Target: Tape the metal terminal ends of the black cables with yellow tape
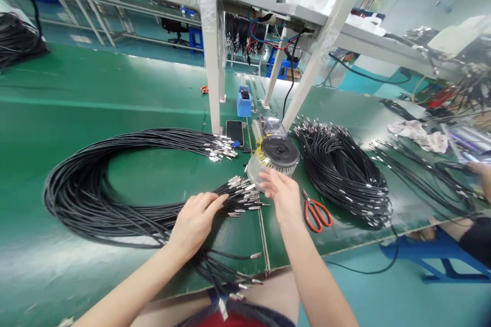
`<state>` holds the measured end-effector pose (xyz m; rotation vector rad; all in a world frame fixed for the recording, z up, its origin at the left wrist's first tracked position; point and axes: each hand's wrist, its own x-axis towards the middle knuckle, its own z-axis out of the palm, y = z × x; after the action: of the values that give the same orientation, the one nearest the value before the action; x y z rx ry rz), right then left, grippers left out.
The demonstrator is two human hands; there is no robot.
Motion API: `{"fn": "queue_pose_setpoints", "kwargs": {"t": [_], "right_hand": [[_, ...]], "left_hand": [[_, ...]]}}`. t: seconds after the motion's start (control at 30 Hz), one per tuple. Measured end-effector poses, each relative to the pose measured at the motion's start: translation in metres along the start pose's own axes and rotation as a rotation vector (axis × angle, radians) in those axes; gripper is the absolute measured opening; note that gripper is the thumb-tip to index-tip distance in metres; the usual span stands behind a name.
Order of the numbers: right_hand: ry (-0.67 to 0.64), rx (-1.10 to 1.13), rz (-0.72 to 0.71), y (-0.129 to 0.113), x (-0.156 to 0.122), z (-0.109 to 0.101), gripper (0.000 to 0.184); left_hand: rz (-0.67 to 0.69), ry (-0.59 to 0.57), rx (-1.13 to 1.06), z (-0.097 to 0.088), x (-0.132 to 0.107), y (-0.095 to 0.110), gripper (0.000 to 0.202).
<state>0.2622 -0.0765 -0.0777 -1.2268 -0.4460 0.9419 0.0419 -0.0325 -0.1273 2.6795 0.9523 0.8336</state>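
Observation:
A large bundle of black cables (88, 199) with silver metal ends lies in a U-shaped loop on the green worktable. My left hand (197, 217) is closed over its near leg, just behind the connector ends (243, 194). Several loose cable ends hang below that wrist toward the table edge. My right hand (282, 194) is at the front of a round tape dispenser (280, 153) with a dark disc on top. Its fingers are slightly bent and apart, and I see nothing held in them. Red-handled scissors (317, 213) lie right of that forearm.
A second coil of black cables (345, 173) lies to the right. Behind the dispenser are a phone (235, 133), a blue tape holder (244, 102) and white shelf posts (209, 46). Another person's hand (481, 173) shows at far right near more cables, above a blue stool (441, 260).

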Motion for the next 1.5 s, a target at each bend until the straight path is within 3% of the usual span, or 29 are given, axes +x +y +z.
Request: {"fn": "queue_pose_setpoints", "kwargs": {"t": [0.13,0.23,0.43,0.63,0.9,1.17,1.5], "right_hand": [[0.026,0.134,0.072,-0.005,0.013,0.022,0.025],[0.015,0.129,0.043,-0.010,0.007,0.023,0.020],[-0.235,-0.257,-0.206,-0.011,-0.050,-0.003,0.017],[-0.337,-0.615,-0.332,0.002,-0.081,-0.020,0.022],[-0.378,-0.758,-0.424,0.016,-0.081,-0.015,0.015],[-0.397,-0.803,-0.390,0.026,-0.082,-0.010,0.017],[-0.302,-0.862,-0.311,0.023,-0.085,-0.002,0.022]], "left_hand": [[-0.208,-0.107,-0.479,-0.017,0.008,0.015,0.028],[-0.300,-0.161,-0.689,-0.027,0.023,0.028,0.032],[-0.305,-0.147,-0.801,-0.025,0.044,0.044,0.028],[-0.466,-0.243,-0.995,-0.018,0.032,0.043,0.033],[-0.477,-0.250,-0.994,-0.012,0.020,0.037,0.026],[-0.534,-0.288,-1.081,-0.013,0.009,0.039,0.026],[-0.554,-0.275,-1.096,-0.015,0.006,0.041,0.027]]}}
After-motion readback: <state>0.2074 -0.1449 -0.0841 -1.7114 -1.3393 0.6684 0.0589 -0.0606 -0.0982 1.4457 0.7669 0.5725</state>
